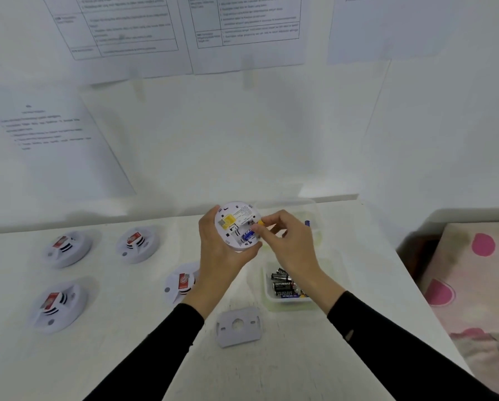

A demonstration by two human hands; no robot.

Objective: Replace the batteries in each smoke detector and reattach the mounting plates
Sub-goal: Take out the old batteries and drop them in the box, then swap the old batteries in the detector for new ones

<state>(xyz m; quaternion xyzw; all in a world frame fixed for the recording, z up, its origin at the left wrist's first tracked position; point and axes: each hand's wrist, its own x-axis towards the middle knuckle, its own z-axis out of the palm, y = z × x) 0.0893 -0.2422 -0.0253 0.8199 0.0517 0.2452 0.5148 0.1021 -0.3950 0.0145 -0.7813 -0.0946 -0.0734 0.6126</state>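
The left hand [217, 250] cups a round white plastic smoke detector [238, 225] above the white worktop [271, 371], its open back facing the camera, fingers wrapped around its rim; the right hand [288, 241] pinches a small yellow-tipped piece [262, 222] at the detector's right edge, fingers narrow, next to a blue battery [248, 235] sitting in the compartment. Whether that battery is going in or coming out cannot be told. The detached grey mounting plate [239, 325] lies flat near the worktop's front edge, between the two forearms, so reattachment is judged still to come for this unit. Four more white detectors with red labels [68, 247] rest toward the left edge, apparently waiting. A clear plastic tray of black batteries [285, 285] sits near the right edge, just under the right wrist. Open room remains along the front edge; the right edge drops off close beside the tray, so careless reaches there risk a knock
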